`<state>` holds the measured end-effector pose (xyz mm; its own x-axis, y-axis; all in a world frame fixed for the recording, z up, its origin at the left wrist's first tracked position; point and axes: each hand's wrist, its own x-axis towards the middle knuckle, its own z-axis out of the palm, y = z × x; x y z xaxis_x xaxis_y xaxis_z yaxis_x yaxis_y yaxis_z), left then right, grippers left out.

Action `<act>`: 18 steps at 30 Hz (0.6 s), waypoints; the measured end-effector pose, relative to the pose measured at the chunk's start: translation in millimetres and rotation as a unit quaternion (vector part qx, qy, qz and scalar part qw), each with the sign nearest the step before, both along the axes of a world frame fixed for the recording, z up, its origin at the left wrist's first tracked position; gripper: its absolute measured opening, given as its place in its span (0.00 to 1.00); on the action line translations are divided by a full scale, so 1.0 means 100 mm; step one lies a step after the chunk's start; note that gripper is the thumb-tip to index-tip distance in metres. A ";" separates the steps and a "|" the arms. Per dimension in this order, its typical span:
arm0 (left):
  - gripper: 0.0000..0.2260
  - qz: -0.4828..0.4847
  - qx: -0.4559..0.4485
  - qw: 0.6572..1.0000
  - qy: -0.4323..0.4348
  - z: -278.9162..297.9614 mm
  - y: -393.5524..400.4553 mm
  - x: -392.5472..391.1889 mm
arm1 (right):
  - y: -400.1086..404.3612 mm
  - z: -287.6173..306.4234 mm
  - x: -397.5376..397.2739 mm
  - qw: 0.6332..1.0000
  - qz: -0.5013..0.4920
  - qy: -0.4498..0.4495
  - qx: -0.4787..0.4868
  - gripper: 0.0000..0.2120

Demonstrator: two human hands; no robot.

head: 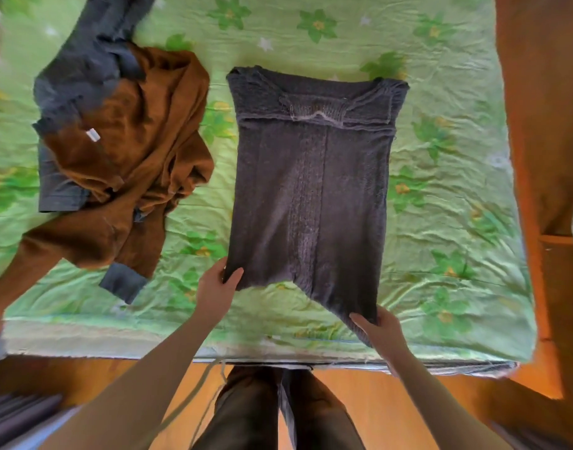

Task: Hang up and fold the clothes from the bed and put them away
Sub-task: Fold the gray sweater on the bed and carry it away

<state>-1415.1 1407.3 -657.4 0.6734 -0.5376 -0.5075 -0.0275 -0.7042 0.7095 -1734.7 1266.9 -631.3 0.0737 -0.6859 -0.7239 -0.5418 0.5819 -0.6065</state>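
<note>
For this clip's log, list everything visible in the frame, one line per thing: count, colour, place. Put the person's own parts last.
knitted sweater: one, dark grey-purple, spread flat mid-bed, sleeves folded in, hem toward the person
brown garment: one, rust brown, crumpled on the bed left of the sweater
dark garment: one, slate grey, partly under the brown garment
bedspread: one, light green with flower print, covering the bed
floor: orange-brown wood, in front of the bed
left hand: one, grips the sweater's near left hem corner
right hand: one, grips the near right hem corner
legs: two, dark trousers, at the bed's edge
</note>
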 end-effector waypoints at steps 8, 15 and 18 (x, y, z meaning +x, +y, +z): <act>0.21 -0.007 0.036 0.998 -0.060 0.66 0.02 0.06 | -0.01 0.51 -0.23 0.991 -0.131 -0.016 -0.038 0.10; 0.15 0.078 0.047 0.975 0.200 0.84 0.14 0.09 | -0.11 0.58 -0.42 0.984 -0.143 -0.063 0.081 0.11; 0.14 0.065 0.108 0.955 0.268 0.76 0.26 -0.03 | -0.08 0.48 -0.46 0.993 -0.102 -0.008 0.063 0.07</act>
<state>-1418.0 1433.0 -581.0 0.3388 -0.3110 -0.8880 0.3971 -0.8083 0.4346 -1780.3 1259.1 -583.1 -0.0461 -0.5923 -0.8044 -0.3958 0.7502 -0.5297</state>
